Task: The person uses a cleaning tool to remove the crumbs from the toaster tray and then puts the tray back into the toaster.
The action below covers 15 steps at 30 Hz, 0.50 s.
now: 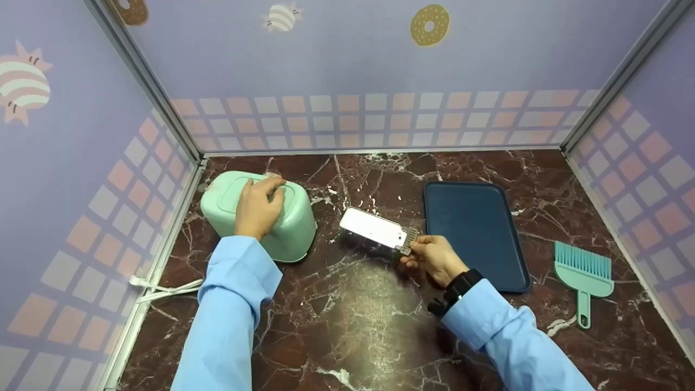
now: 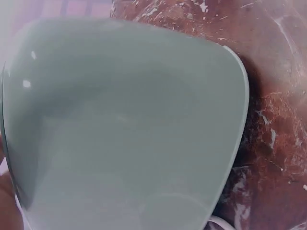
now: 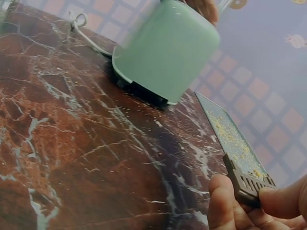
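A mint-green toaster [image 1: 293,231] with a smooth covered top stands at the back left; its side fills most of the left wrist view. My left hand [image 1: 260,209] rests on its top, fingers bent slightly over the surface. My right hand [image 1: 437,258] pinches the brown slotted end of a flat crumb tray [image 1: 372,228] between thumb and fingers. The tray is held above the table, its far end pointing toward the toaster. Yellowish crumbs [image 3: 230,136] lie scattered over it in the right wrist view. A dark slot [image 3: 144,93] shows low on the toaster's side.
A dark blue rectangular tray [image 1: 472,233] lies right of centre, partly behind my right wrist. Further right is a green hand brush [image 1: 583,277]. Pale crumbs dot the marble-patterned table [image 1: 347,336] near the toaster. A white cord [image 1: 168,290] lies by the left wall.
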Available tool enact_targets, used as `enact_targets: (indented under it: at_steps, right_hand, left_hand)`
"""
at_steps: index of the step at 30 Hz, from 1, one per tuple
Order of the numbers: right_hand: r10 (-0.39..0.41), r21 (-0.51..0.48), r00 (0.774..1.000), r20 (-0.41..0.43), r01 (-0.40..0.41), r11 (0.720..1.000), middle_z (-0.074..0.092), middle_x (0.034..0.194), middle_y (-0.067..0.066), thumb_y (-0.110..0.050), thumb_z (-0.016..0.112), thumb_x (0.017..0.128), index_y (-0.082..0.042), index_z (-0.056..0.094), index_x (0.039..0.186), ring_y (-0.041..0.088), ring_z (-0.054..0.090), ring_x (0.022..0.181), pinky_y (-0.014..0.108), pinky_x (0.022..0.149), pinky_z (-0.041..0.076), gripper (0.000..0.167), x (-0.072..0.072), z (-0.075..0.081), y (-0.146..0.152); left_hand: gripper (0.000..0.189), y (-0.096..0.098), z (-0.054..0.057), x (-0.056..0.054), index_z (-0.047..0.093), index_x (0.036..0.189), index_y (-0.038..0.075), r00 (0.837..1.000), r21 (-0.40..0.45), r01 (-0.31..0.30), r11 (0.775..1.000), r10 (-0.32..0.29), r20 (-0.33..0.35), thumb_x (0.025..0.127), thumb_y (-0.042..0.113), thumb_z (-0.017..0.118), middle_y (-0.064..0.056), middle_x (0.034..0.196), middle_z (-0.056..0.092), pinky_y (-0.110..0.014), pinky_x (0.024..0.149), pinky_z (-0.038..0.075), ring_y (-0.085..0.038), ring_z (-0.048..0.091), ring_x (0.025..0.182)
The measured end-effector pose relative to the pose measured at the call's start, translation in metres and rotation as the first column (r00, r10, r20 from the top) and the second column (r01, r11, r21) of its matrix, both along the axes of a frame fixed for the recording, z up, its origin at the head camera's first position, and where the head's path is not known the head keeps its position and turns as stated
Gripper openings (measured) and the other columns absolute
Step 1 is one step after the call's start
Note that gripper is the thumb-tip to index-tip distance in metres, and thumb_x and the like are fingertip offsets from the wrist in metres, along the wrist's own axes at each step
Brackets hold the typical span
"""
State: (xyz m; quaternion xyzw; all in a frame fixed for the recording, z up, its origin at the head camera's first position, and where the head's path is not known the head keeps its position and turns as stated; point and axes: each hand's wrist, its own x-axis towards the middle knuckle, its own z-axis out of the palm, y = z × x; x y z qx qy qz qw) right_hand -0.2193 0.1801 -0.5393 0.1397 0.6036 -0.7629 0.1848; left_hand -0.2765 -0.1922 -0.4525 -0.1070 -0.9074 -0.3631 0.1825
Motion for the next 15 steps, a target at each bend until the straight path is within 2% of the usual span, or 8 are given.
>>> enact_targets:
  at_steps: [2, 4, 6, 9, 12, 15]
  right_hand:
    - [-0.014, -0.004, 1.0, 0.005, 0.014, 1.0, 0.059, 0.082, 0.013, 0.005, 0.047, 0.105, 0.006, 0.051, 0.096, 0.022, 0.071, 0.065, 0.028, 0.06, 0.059, 0.009, -0.002, 0.002, 0.002]
    - [-0.021, -0.013, 1.0, 0.003, 0.021, 1.0, 0.059, 0.082, 0.012, 0.004, 0.047, 0.105, 0.005, 0.05, 0.095, 0.022, 0.071, 0.067, 0.029, 0.06, 0.058, 0.01, -0.003, 0.005, 0.005]
    - [-0.027, -0.016, 1.0, -0.001, 0.027, 1.0, 0.059, 0.083, 0.012, 0.004, 0.048, 0.105, 0.005, 0.051, 0.097, 0.022, 0.071, 0.068, 0.029, 0.061, 0.058, 0.009, -0.005, 0.006, 0.007]
    - [-0.031, -0.018, 0.999, -0.007, 0.031, 0.999, 0.061, 0.083, 0.012, 0.003, 0.048, 0.105, 0.007, 0.052, 0.101, 0.023, 0.072, 0.07, 0.03, 0.063, 0.059, 0.007, -0.006, 0.006, 0.009]
    - [-0.032, -0.016, 0.999, -0.007, 0.032, 0.999, 0.062, 0.082, 0.011, 0.003, 0.048, 0.105, 0.007, 0.052, 0.103, 0.022, 0.072, 0.071, 0.029, 0.064, 0.059, 0.006, -0.006, 0.005, 0.01]
    - [-0.033, -0.023, 0.999, -0.007, 0.033, 0.999, 0.062, 0.081, 0.01, 0.003, 0.049, 0.105, 0.006, 0.051, 0.099, 0.023, 0.073, 0.073, 0.029, 0.064, 0.058, 0.007, -0.007, 0.005, 0.01]
  left_hand:
    - [0.029, 0.008, 0.001, 0.003, 0.074, 0.119, 0.0, 0.996, -0.041, -0.006, 0.999, 0.003, -0.092, 0.098, 0.007, 0.055, -0.017, 0.124, 0.071, -0.045, 0.125, 0.023, -0.035, 0.06, 0.127]
    - [0.029, 0.02, 0.001, 0.006, 0.074, 0.117, -0.001, 0.981, -0.055, -0.008, 0.998, -0.002, -0.192, 0.095, 0.005, 0.055, -0.016, 0.116, 0.074, -0.042, 0.124, 0.026, -0.035, 0.061, 0.124]
    - [0.029, 0.033, 0.0, 0.01, 0.074, 0.117, -0.001, 0.96, -0.05, -0.002, 0.999, -0.012, -0.279, 0.093, 0.003, 0.057, -0.016, 0.109, 0.074, -0.041, 0.118, 0.035, -0.035, 0.061, 0.118]
    - [0.029, 0.054, -0.004, 0.018, 0.073, 0.115, -0.001, 0.924, -0.024, 0.028, 0.999, -0.035, -0.38, 0.09, 0.002, 0.059, -0.014, 0.099, 0.073, -0.042, 0.102, 0.047, -0.033, 0.061, 0.103]
    - [0.027, 0.076, -0.011, 0.029, 0.072, 0.113, -0.001, 0.902, -0.005, 0.078, 0.997, -0.073, -0.425, 0.089, 0.0, 0.059, -0.015, 0.1, 0.071, -0.041, 0.09, 0.052, -0.031, 0.062, 0.095]
    - [0.023, 0.097, -0.021, 0.042, 0.071, 0.109, -0.002, 0.901, 0.003, 0.132, 0.991, -0.119, -0.417, 0.089, -0.001, 0.059, -0.014, 0.101, 0.073, -0.039, 0.086, 0.056, -0.029, 0.068, 0.092]
